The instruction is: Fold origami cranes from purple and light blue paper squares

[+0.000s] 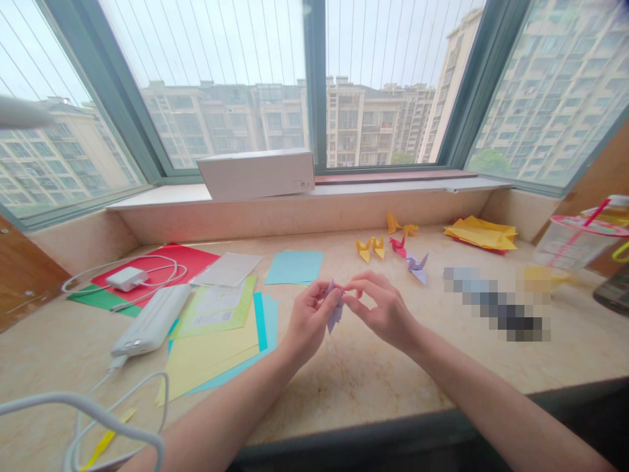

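Observation:
A small folded piece of purple paper (pixel 335 313) is held above the stone counter (pixel 442 347), in the middle of the view. My left hand (pixel 310 321) grips its lower part with fingers curled round it. My right hand (pixel 381 305) pinches its top edge between thumb and fingertips. Beyond the hands stand finished paper cranes: two yellow ones (pixel 370 248), a red one (pixel 398 245), a purple one (pixel 417 265) and orange ones (pixel 400 226).
Coloured paper sheets (pixel 216 341) lie at the left with a white power bank (pixel 151 320), charger and cables (pixel 128 278). A white box (pixel 256 172) rests on the window sill. Yellow sheets (pixel 481 234) and a plastic cup with straw (pixel 574 239) are at the right.

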### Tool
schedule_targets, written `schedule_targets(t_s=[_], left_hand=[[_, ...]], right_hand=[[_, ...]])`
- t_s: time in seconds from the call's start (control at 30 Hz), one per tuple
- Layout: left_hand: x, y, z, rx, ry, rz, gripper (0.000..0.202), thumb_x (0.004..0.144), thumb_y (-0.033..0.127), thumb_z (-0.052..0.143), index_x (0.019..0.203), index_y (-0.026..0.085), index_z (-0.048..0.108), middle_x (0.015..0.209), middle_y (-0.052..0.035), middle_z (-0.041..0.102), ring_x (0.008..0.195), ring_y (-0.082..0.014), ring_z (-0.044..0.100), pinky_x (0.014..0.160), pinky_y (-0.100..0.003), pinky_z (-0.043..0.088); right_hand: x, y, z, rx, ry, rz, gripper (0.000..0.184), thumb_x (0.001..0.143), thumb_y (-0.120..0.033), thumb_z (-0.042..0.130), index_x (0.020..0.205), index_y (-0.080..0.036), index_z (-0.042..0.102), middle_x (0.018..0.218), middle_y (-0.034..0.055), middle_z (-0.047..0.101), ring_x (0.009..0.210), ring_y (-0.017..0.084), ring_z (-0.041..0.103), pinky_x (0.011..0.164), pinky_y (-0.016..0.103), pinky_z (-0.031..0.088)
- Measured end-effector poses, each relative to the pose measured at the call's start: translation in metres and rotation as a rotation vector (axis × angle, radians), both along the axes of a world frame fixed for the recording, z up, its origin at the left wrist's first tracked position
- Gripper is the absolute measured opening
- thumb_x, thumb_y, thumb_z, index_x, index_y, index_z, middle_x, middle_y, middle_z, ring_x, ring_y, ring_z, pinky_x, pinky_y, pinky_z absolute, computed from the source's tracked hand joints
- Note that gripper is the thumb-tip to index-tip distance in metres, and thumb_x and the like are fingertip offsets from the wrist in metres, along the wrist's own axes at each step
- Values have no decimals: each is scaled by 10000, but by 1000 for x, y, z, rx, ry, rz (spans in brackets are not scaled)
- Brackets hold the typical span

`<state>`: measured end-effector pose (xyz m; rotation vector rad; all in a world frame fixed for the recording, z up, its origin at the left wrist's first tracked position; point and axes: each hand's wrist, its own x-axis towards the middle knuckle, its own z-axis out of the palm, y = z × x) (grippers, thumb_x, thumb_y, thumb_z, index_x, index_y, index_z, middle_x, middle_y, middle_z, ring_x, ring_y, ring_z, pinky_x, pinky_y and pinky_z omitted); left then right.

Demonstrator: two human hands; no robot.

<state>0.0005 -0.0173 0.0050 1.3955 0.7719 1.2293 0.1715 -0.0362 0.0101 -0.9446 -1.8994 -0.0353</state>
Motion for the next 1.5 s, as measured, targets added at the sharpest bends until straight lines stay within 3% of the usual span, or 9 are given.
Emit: schedule_targets(t_s=[0.5,0.8,0.93,1.03,1.37,1.5], left_hand=[[0,1,1,-34,-3,18,344,797,464,731,780,128,656,669,-18,652,559,-95,553,526,-208,445],[-2,3,2,9,15,-60,300,814,412,731,911,129,701,749,-52,714,635,-129,629,586,-232,505],[-3,3,2,8,22,-45,303,816,416,730,870,123,681,753,-54,720,656,-139,652,608,-234,516],[-4,4,1,4,40,-40,321,814,432,731,846,119,668,745,-50,719,657,-139,659,614,-229,512],[-5,5,4,-86,46,-121,351,828,455,713,816,112,642,718,-60,719,627,-150,664,583,-228,500],[-5,5,5,-125,37,-143,373,825,476,708,825,106,661,751,-75,731,643,-154,663,615,-244,511]], right_hand=[[0,0,1,82,-69,-13,94,949,-199,588,891,-203,662,848,39,707,793,179,651,790,366,456],[2,2,-1,37,-23,-41,122,950,-195,569,841,-202,623,827,33,673,732,171,611,788,366,447],[4,3,-1,29,-39,-6,44,930,-232,622,929,-199,651,860,34,670,756,173,617,805,365,452],[6,4,-2,14,-62,55,100,929,-241,639,1013,-192,660,896,45,674,803,180,628,813,362,458],[15,10,-5,5,-63,146,142,968,-214,574,1055,-217,686,940,61,699,863,194,647,803,374,484],[17,12,-5,30,-78,123,152,963,-210,579,1065,-216,691,942,66,708,862,198,654,818,384,488]])
